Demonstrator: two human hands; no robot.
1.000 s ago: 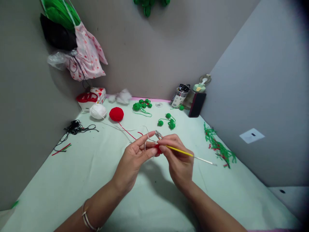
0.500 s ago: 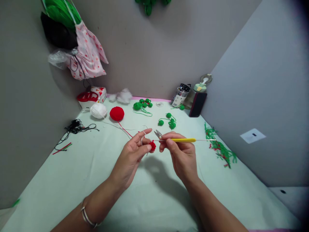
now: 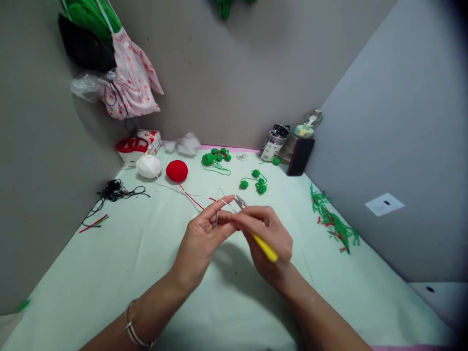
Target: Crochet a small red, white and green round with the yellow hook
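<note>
My left hand [image 3: 206, 231] is closed in a pinch on a small red crochet piece, now almost wholly hidden behind the fingers. White yarn [image 3: 218, 217] runs around its raised index finger. My right hand [image 3: 268, 239] grips a crochet hook by its yellow handle [image 3: 266, 247], which slants down toward me. The hook's tip is hidden where the fingertips of both hands meet. Just beyond my right hand the blades of small scissors [image 3: 240, 202] show; their handles are hidden. A red strand [image 3: 192, 199] leads from the red yarn ball [image 3: 177, 170] toward my left hand.
A white yarn ball [image 3: 149, 166] and black yarn [image 3: 115, 190] lie left. Green crocheted balls [image 3: 261, 186] sit beyond the hands. Green and red scraps [image 3: 336, 224] lie right, below a propped phone [image 3: 301, 157]. A box [image 3: 149, 141] and stuffing [image 3: 188, 144] stand at the back.
My right hand has moved left against my left fingertips. The hook's handle has swung from level to slanting down toward me, and the red piece has become covered.
</note>
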